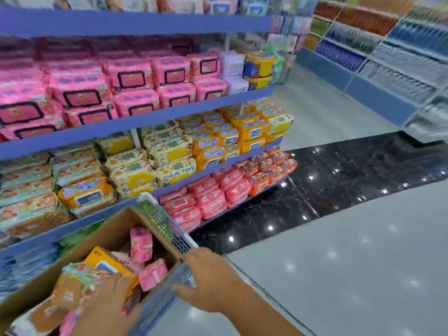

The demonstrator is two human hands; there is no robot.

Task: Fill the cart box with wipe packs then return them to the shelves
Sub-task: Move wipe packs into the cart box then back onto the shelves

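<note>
The shelves (pixel 135 122) fill the left of the view, blue-edged tiers stacked with wipe packs: pink above, yellow and orange in the middle, coral-red lowest. Just in front of the shelves stands the cart (pixel 167 229), its blue mesh wall and white rim showing, and inside it sits the cardboard box (pixel 106 229), open-topped and already holding several packs.

The wipe packs (pixel 141 243) in the box lie jumbled, two pink ones on edge nearest the shelves, an orange pack (pixel 106 263) and a peach one nearer the person. They look soft, film-wrapped and light to moderate in weight; the film is likely slippery, so gripping across the short sides or under the body should hold better than pinching the label flap.

The left hand (pixel 106 301) lies over the peach and orange packs, fingers curled down onto them; motion blur hides whether they grip. The right hand (pixel 206 280) clasps the cart's rim, fingers wrapped around it.

Beside the shelves the floor (pixel 351 251) is glossy grey tile crossed by a black marble band, reflecting ceiling lights.
</note>
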